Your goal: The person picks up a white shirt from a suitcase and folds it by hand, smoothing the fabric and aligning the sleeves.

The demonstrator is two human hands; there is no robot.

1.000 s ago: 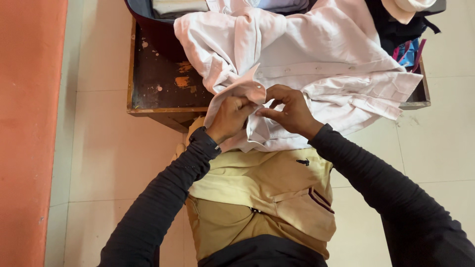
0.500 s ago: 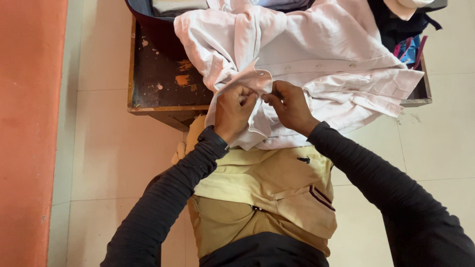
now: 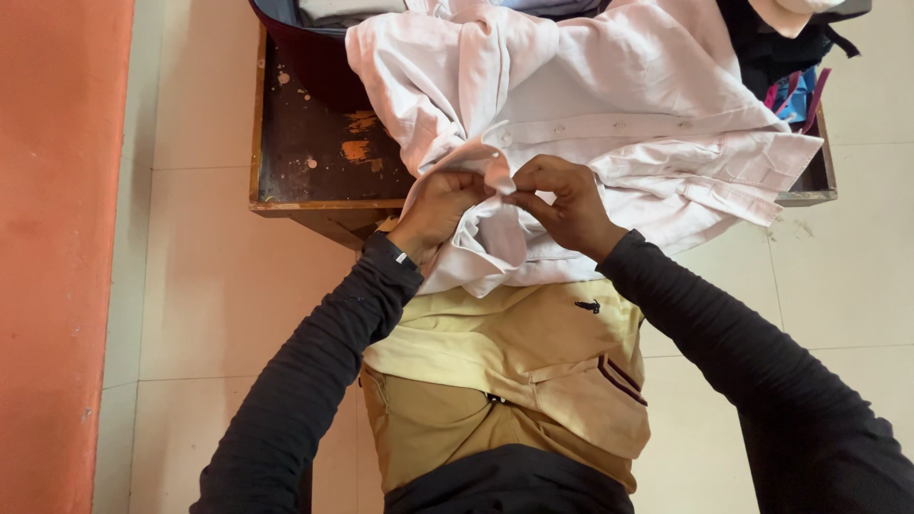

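Head view only. Shirt (image 3: 609,105), pale pink, lies crumpled on a dark wooden table (image 3: 305,124), its near hem hanging off the table edge toward the person. Button placket runs left to right across the cloth, just beyond both hands; that is the shirt's long line here.

Left hand (image 3: 438,205): grip narrow, fingers curled and pinched on a fold of shirt at the near end of the placket. Right hand (image 3: 562,200): grip also narrow, thumb and forefinger pinching the same strip of cloth. The two pinches meet almost fingertip to fingertip, cloth bunched between them. Neither hand is clearly nearer; both sit on the fabric. Whether a button sits inside either pinch cannot be told, as the fingers cover it.

Bulk of the shirt spreads beyond and to the right of the right grip. A loose sleeve or fold rises beyond the left grip. Farther beyond lie a dark bin (image 3: 305,52) with folded cloth and, far right, dark and coloured garments (image 3: 790,76). Pale tiled floor (image 3: 190,286) lies below and to the left.
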